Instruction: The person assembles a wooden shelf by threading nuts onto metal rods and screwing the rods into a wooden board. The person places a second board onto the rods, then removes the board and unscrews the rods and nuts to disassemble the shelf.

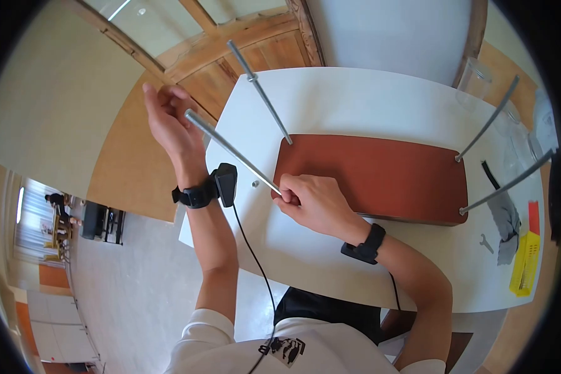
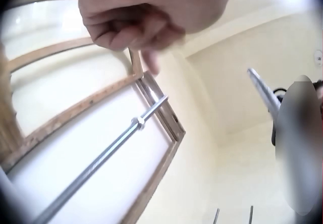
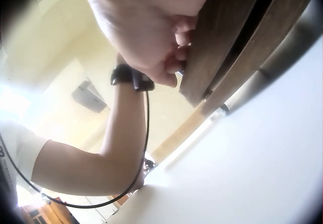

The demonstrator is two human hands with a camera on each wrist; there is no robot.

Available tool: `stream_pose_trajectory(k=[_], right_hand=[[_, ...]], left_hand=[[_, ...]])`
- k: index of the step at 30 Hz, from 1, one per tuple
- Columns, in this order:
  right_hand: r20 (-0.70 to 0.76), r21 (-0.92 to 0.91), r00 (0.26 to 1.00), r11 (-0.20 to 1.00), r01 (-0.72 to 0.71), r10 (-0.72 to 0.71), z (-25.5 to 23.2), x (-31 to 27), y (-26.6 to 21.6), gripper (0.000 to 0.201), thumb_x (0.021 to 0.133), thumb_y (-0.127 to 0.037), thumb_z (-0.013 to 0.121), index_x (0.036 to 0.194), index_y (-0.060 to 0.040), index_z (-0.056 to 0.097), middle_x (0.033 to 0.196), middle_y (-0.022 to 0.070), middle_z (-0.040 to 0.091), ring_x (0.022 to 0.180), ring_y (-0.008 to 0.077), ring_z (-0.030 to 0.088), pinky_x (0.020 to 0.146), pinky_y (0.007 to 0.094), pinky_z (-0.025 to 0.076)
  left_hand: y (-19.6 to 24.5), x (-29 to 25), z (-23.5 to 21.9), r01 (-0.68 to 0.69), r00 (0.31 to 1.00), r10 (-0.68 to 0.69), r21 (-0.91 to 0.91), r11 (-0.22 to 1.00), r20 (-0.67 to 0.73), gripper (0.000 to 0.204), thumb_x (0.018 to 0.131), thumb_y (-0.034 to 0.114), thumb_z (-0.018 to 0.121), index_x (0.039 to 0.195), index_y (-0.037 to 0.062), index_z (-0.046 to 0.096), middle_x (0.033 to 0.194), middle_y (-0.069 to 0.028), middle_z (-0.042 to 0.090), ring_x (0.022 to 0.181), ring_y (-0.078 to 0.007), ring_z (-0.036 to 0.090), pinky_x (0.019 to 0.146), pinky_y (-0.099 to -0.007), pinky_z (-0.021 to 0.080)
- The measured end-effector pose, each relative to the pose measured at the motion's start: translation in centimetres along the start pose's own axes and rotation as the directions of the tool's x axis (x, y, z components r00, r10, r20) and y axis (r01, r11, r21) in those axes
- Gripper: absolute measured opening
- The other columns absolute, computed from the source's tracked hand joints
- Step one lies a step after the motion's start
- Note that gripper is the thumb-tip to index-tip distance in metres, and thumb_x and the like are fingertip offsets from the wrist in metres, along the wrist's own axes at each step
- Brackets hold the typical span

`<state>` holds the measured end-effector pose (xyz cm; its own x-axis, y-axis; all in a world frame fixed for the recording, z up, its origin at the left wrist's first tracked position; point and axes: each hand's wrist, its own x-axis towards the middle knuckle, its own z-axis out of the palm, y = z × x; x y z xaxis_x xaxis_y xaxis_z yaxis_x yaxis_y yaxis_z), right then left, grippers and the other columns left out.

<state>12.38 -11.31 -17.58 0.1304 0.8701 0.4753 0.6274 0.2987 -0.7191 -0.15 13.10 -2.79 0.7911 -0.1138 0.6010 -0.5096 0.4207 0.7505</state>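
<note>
A reddish-brown board (image 1: 374, 174) lies on the white table, with a metal rod standing at each corner. At its front left corner my right hand (image 1: 318, 202) pinches the low end of a leaning rod (image 1: 230, 153). In the right wrist view the curled fingers (image 3: 181, 57) sit right against the board's dark edge (image 3: 217, 37); the fingers mostly hide the rod end. My left hand (image 1: 174, 121) is raised left of that rod's top, fingers loosely bent, nothing seen in it. A nut (image 2: 138, 123) sits partway up the back left rod (image 2: 96, 163).
One loose nut (image 1: 255, 184) lies left of the board. To the right are a small wrench (image 1: 486, 243), grey cloth-like material (image 1: 506, 218) and a yellow basket (image 1: 525, 265). Glass jars (image 1: 475, 81) stand at the back right. Rods (image 1: 489, 118) rise at the board's right end.
</note>
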Motion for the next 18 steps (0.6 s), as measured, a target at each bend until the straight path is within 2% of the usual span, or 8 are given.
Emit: stream_pose_trajectory(k=[1,2,4,8,12,16,17,18], right_hand=[[0.016,0.005,1.000,1.000,-0.026,0.025,0.0,0.1,0.0,0.026,0.088,-0.014,0.076,0.079,-0.0093,0.052,0.068,0.0034,0.063,0.061,0.0223,0.063,0.054,0.0368,0.046],[0.018,0.012,1.000,1.000,-0.020,0.020,0.0,0.0,0.1,0.026,0.088,-0.014,0.076,0.079,-0.0093,0.052,0.068,0.0034,0.063,0.061,0.0223,0.063,0.054,0.0368,0.046],[-0.006,-0.027,1.000,1.000,-0.012,0.012,-0.1,-0.1,0.0,0.026,0.087,-0.015,0.077,0.081,-0.0092,0.053,0.070,0.0027,0.064,0.064,0.0225,0.065,0.055,0.0367,0.047],[-0.015,0.011,1.000,1.000,0.016,-0.016,-0.2,-0.2,0.6,0.021,0.088,-0.014,0.074,0.088,-0.0081,0.055,0.077,0.0051,0.066,0.069,0.0259,0.067,0.058,0.0408,0.048],[0.008,-0.068,1.000,0.997,0.029,-0.029,-0.2,-0.3,0.5,0.025,0.087,-0.015,0.076,0.095,-0.0067,0.054,0.087,0.0076,0.066,0.076,0.0278,0.069,0.063,0.0416,0.051],[0.046,-0.055,0.999,0.998,-0.025,0.028,-0.5,-0.3,0.6,0.036,0.084,-0.018,0.079,0.108,-0.0078,0.054,0.102,0.0085,0.065,0.086,0.0288,0.069,0.070,0.0418,0.054],[0.031,-0.057,0.999,0.998,-0.022,0.024,-0.5,-0.5,0.8,0.036,0.084,-0.018,0.079,0.108,-0.0078,0.054,0.102,0.0085,0.065,0.086,0.0288,0.069,0.070,0.0418,0.054],[0.031,-0.075,1.000,0.997,0.007,-0.005,-0.3,-0.6,0.8,0.038,0.084,-0.018,0.079,0.113,-0.0078,0.056,0.104,0.0089,0.064,0.088,0.0295,0.069,0.072,0.0426,0.055]], left_hand=[[-2.1,-0.5,0.3,0.034,0.893,0.131,0.352,0.935,-0.432,0.072,0.108,0.056,0.039,0.123,-0.0104,0.064,0.122,-0.0255,0.069,0.112,-0.0289,0.066,0.108,-0.0394,0.046],[-4.1,2.1,3.9,0.220,0.600,0.389,0.612,0.760,-0.699,0.072,0.108,0.056,0.039,0.123,-0.0101,0.064,0.118,-0.0243,0.070,0.109,-0.0273,0.067,0.106,-0.0378,0.047],[-4.0,2.8,5.5,0.161,0.741,0.183,0.436,0.886,-0.646,0.077,0.108,0.058,0.037,0.133,-0.0117,0.058,0.123,-0.0247,0.068,0.114,-0.0283,0.066,0.110,-0.0385,0.045],[-1.1,-0.1,5.9,0.420,0.604,0.169,0.491,0.763,-0.779,0.084,0.108,0.060,0.031,0.147,-0.0126,0.043,0.144,-0.0261,0.056,0.133,-0.0341,0.056,0.119,-0.0427,0.038],[-3.0,3.2,7.1,0.359,0.704,0.258,0.645,0.674,-0.661,0.086,0.108,0.062,0.029,0.153,-0.0114,0.036,0.156,-0.0268,0.043,0.147,-0.0335,0.042,0.126,-0.0431,0.027],[-3.1,2.5,4.6,0.430,0.764,-0.038,0.464,0.775,-0.644,0.083,0.108,0.060,0.032,0.153,-0.0092,0.037,0.155,-0.0262,0.046,0.142,-0.0328,0.047,0.124,-0.0417,0.030],[-0.6,-0.5,1.9,0.256,0.929,-0.246,0.002,0.967,-0.275,0.084,0.108,0.060,0.032,0.153,-0.0107,0.037,0.155,-0.0265,0.045,0.142,-0.0338,0.047,0.124,-0.0422,0.029],[1.5,-2.6,0.0,0.248,0.968,-0.186,-0.511,0.823,0.170,0.086,0.108,0.061,0.033,0.152,-0.0121,0.037,0.156,-0.0268,0.044,0.142,-0.0347,0.046,0.124,-0.0428,0.027]])
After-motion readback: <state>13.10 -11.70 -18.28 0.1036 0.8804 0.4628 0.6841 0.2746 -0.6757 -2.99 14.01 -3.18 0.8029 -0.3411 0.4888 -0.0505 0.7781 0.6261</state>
